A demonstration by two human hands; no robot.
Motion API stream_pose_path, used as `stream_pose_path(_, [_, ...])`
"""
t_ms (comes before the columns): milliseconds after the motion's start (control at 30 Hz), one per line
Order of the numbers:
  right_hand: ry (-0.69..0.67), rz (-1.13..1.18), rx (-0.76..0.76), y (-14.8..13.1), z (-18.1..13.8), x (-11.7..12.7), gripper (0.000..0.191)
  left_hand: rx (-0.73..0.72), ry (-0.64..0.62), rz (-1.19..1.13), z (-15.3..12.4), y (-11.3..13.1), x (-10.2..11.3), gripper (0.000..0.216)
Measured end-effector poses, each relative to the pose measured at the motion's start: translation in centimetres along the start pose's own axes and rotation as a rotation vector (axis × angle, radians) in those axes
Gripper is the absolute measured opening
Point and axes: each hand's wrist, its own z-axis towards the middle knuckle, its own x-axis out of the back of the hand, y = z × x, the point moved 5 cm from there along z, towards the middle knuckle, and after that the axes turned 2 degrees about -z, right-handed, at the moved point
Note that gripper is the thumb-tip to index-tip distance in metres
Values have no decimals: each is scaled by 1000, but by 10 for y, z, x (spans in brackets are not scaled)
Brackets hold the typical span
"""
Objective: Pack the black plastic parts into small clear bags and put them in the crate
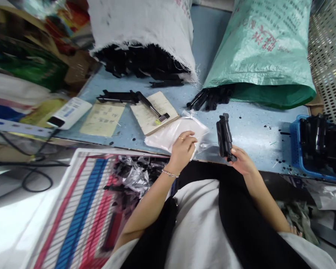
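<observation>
My left hand (183,148) rests on a stack of clear plastic bags (173,133) at the near edge of the blue table (254,127), its fingers curled and pinching the top bag. My right hand (240,160) grips the lower end of a black plastic part (224,136), holding it upright just above the table edge. The two hands are about a hand's width apart.
A white sack (145,30) and a green sack (263,48) lie open at the back, spilling black parts. A blue basket (296,149) of black parts stands at the right. Paper cards (154,112), a black tool (151,106) and a striped bag (81,209) lie on the left.
</observation>
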Motion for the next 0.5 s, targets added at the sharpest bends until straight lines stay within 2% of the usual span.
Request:
stream_pose_path(67, [-73,13,-36,3,-20,0,40,-86,-101,106,-2,7,-10,28])
stream_pose_path(133, [-196,58,-143,14,-36,-5,48,-102,-144,115,-2,10,-16,40])
stream_pose_path(200, [-293,133,-282,27,-46,-12,49,-91,-138,71,-2,12,-18,46])
stream_pose_path(267, [-330,237,-400,39,-45,-17,49,-112,-114,36,-5,18,-17,48])
stream_pose_path(367, [-310,400,-473,48,-28,-26,49,-253,-157,28,-23,37,-20,54])
stream_pose_path(433, [-259,449,-446,48,-14,-33,45,-344,-240,8,-41,50,-24,60])
stream_pose_path(500, [-175,419,-359,46,-4,-38,37,-342,-269,-32,-53,55,-24,64])
